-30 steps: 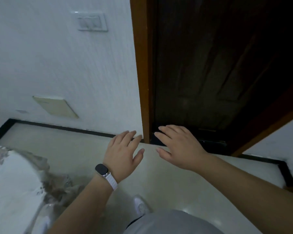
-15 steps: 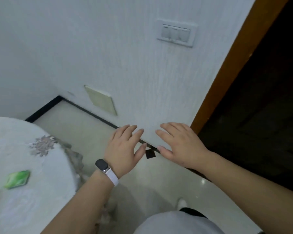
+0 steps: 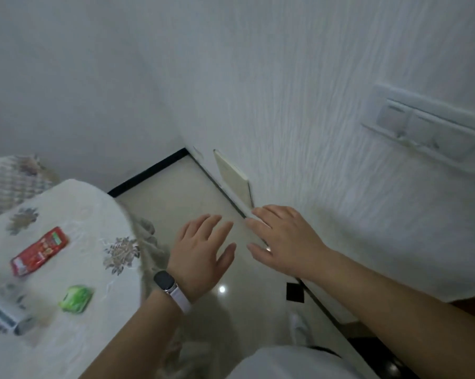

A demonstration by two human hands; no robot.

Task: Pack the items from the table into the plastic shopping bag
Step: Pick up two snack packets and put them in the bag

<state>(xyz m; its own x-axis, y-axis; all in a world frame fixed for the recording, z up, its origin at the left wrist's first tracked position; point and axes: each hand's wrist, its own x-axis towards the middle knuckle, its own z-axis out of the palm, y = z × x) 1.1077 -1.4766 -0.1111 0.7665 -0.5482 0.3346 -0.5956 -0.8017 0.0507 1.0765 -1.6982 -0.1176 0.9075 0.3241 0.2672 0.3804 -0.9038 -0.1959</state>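
A round table [image 3: 94, 203] with a white flowered cloth fills the lower left. On it lie a red packet [image 3: 39, 251] and, nearer to me, a small green packet [image 3: 76, 298]. A blurred grey and white thing [image 3: 4, 315] lies at the left edge. My left hand [image 3: 200, 255], a watch on its wrist, hovers flat and empty over the floor to the right of the table. My right hand [image 3: 285, 242] is beside it, fingers spread, holding nothing. No plastic bag is in view.
A white textured wall with a switch plate [image 3: 422, 129] runs close on the right. A pale panel [image 3: 233, 179] sits low on it. Glossy floor tiles [image 3: 176, 203] lie between table and wall. A patterned fabric [image 3: 9, 179] shows at far left.
The view has swung left, from the dark door to the wall corner and the table. The red packet and more of the table came into view. Both hands stay open in front of me.
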